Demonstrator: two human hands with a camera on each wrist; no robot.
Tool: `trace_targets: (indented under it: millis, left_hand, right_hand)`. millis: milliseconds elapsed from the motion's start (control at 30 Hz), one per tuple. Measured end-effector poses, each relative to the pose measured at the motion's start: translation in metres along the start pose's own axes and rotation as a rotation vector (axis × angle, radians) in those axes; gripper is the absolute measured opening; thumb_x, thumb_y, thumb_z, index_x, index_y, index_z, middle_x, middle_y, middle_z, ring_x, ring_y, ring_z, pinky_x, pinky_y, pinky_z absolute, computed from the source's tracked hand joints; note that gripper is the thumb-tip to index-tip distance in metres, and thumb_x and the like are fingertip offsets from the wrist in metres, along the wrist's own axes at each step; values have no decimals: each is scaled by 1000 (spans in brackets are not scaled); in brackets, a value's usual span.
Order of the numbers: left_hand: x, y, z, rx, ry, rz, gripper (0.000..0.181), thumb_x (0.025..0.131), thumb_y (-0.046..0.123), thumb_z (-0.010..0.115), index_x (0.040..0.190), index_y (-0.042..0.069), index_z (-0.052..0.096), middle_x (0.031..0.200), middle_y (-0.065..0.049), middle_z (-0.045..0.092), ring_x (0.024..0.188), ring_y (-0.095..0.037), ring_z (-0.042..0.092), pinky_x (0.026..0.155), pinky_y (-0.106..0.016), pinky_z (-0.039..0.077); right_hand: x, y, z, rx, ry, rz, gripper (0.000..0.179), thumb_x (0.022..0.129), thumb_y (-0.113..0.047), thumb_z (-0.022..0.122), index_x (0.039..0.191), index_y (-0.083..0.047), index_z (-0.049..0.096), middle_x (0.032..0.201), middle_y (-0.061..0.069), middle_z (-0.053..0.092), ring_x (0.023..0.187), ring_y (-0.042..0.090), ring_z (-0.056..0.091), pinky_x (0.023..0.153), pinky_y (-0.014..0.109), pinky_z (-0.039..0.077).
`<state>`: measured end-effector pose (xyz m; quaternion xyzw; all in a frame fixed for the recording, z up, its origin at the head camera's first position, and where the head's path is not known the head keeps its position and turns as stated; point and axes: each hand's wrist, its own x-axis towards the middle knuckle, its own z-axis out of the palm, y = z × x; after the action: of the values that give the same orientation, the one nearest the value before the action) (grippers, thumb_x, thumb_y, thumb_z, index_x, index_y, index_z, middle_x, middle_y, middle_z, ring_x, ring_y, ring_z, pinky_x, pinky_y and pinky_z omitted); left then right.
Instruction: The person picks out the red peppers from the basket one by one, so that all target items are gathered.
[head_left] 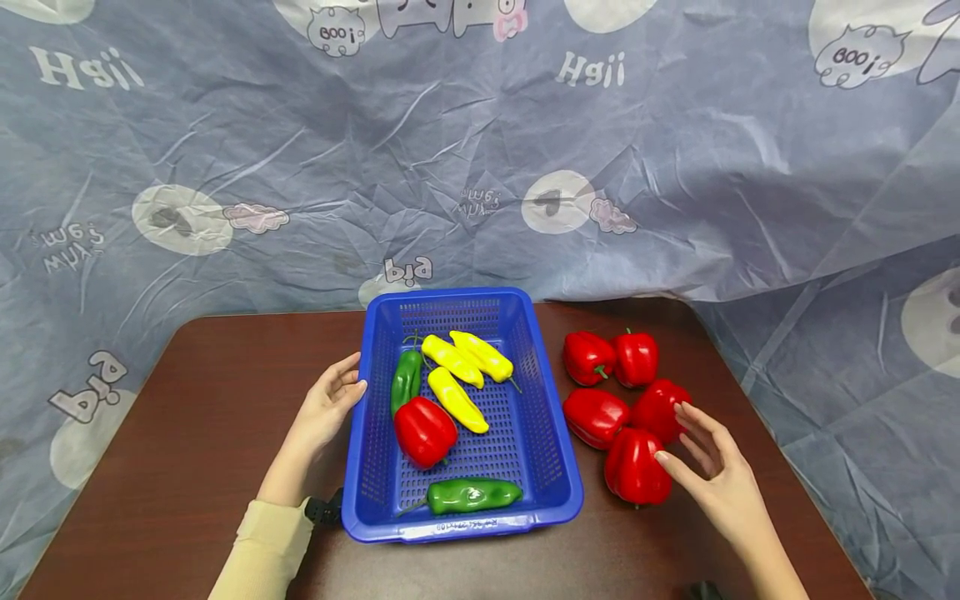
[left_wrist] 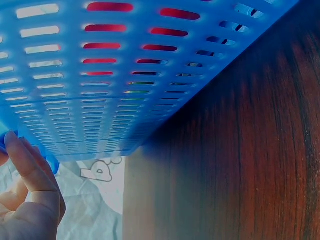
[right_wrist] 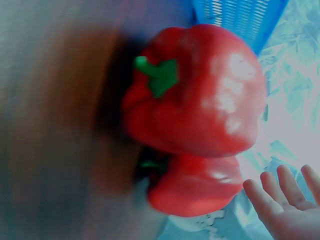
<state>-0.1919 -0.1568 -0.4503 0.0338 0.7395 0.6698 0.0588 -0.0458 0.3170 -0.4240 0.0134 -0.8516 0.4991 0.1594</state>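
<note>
My left hand (head_left: 322,412) pinches the left rim of a blue plastic basket (head_left: 553,400), thumb on top; the left wrist view shows its fingers (left_wrist: 30,170) at the basket's rim. Inside lie a red bell pepper (head_left: 425,432), three long yellow peppers (head_left: 457,402) and two green peppers (head_left: 474,495). To the right of the basket, my right hand (head_left: 720,483) is spread beside the nearest red bell pepper (head_left: 637,468), thumb tip right at its side and fingertips at another red bell pepper (head_left: 660,410). In the right wrist view the fingers (right_wrist: 262,200) are apart, holding nothing.
More red bell peppers (head_left: 596,417) sit grouped on the dark brown table (head_left: 202,433), close to the basket's right side. A grey-blue printed cloth (head_left: 450,150) hangs behind the table's far edge. A black wrist strap (head_left: 324,510) is on the left wrist.
</note>
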Motion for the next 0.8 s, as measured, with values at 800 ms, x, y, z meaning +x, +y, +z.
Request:
trace_targets:
  millis: [800]
  left_hand:
    - [1,0,0,-4,4,-9,55,98,2,56,150,3,36,115,-6,56,94,4,58,83,-14,48]
  right_hand:
    - [67,-85,46,131,-226,-115,57,92,-3,66,144,-8,44,149,12,45,132,4,49,103,13,40]
